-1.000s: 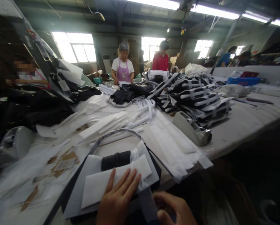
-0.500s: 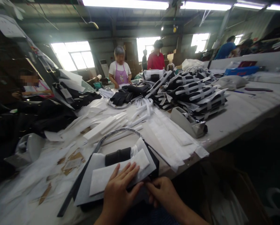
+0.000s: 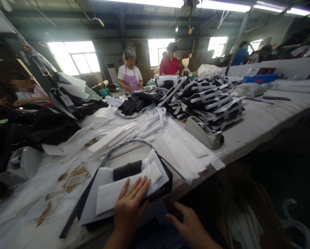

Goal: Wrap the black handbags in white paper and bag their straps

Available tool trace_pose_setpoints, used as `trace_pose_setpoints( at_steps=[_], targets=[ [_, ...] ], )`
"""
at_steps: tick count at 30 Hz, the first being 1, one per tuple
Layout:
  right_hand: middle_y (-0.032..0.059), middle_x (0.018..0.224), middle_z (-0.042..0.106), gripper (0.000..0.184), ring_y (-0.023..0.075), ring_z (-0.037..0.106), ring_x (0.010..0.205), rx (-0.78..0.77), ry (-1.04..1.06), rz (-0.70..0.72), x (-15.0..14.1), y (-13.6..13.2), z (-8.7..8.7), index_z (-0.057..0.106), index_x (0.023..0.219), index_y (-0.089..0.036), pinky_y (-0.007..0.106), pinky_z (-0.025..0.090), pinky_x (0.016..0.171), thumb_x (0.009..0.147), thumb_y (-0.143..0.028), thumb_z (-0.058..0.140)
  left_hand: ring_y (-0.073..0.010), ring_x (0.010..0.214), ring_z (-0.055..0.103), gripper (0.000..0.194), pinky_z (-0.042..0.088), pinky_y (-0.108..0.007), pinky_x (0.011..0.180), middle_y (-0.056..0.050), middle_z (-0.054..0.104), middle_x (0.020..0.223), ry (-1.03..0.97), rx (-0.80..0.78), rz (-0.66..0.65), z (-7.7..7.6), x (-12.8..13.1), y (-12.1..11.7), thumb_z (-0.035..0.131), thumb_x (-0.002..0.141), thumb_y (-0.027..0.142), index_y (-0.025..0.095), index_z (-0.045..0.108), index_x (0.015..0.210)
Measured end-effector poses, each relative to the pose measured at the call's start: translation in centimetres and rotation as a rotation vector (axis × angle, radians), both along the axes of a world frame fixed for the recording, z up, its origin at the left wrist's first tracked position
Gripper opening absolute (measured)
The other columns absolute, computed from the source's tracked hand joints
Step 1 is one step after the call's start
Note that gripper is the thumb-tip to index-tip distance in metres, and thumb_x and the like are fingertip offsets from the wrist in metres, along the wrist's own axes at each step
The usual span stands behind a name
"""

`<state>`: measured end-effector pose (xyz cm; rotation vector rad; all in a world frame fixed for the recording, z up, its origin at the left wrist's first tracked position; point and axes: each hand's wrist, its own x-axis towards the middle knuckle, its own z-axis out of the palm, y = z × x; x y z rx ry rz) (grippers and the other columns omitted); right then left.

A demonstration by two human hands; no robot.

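Note:
A black handbag (image 3: 167, 182) lies at the table's near edge, partly covered by a pale grey sheet (image 3: 88, 214) and a folded white packing sheet (image 3: 106, 199). Its wrapped handle (image 3: 123, 142) arches toward the far side. My left hand (image 3: 132, 204) rests flat on the white sheet with its fingers stretched out, pressing against the bag. Just right of the bag's near side, below the table edge, my right hand (image 3: 184, 219) has thumb and forefinger apart, and I see nothing between them. Its lower fingers are in shadow.
Tape dispensers stand at the right (image 3: 204, 133) and left (image 3: 27, 164). White strips (image 3: 186, 148) cover the middle. Wrapped black bags (image 3: 209, 97) form a pile beyond. A person in a purple apron (image 3: 131, 77) and one in red (image 3: 169, 65) stand across the table.
My right hand has drawn away from the bag's near edge, its pinched fingers now apart. My left hand stays flat on the white sheet. The whole view has shifted slightly.

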<state>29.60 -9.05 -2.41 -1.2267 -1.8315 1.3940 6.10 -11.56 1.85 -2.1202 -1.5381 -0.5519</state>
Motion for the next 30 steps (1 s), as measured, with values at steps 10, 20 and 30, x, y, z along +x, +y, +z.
trace_pose_setpoints(
  at_steps=[10,20,30],
  targets=[
    [0.0049,0.065,0.072,0.053,0.018,0.069,0.058,-0.48,0.298,0.142,-1.1,-1.8,2.1,0.063,0.08,-0.015,0.026,0.052,0.058,0.082,-0.068,0.064,-0.0191,0.128,0.057,0.044,0.015,-0.043,0.125,-0.001,0.061,0.138,0.037,0.05,-0.002,0.2,0.4,0.2,0.048,0.097,0.017,0.018,0.047,0.141],
    [0.0058,0.102,0.073,0.025,0.018,0.07,0.095,0.302,0.193,0.123,1.4,0.2,0.7,0.062,0.116,-0.022,0.028,0.056,0.085,0.104,-0.032,0.042,-0.019,0.127,0.058,0.043,0.013,-0.042,0.125,-0.001,0.062,0.137,0.003,0.05,0.011,0.3,0.6,0.2,0.046,0.096,0.014,0.018,0.05,0.139],
    [0.0021,0.092,0.076,0.018,0.0145,0.068,0.088,1.396,-0.02,0.18,-1.1,3.3,1.9,0.071,0.095,-0.02,0.029,0.055,0.082,0.097,-0.013,0.056,-0.0189,0.127,0.058,0.044,0.027,-0.044,0.118,0.001,0.061,0.138,0.003,0.02,0.019,0.5,0.6,0.1,0.044,0.098,0.016,0.019,0.046,0.142]
  ],
)
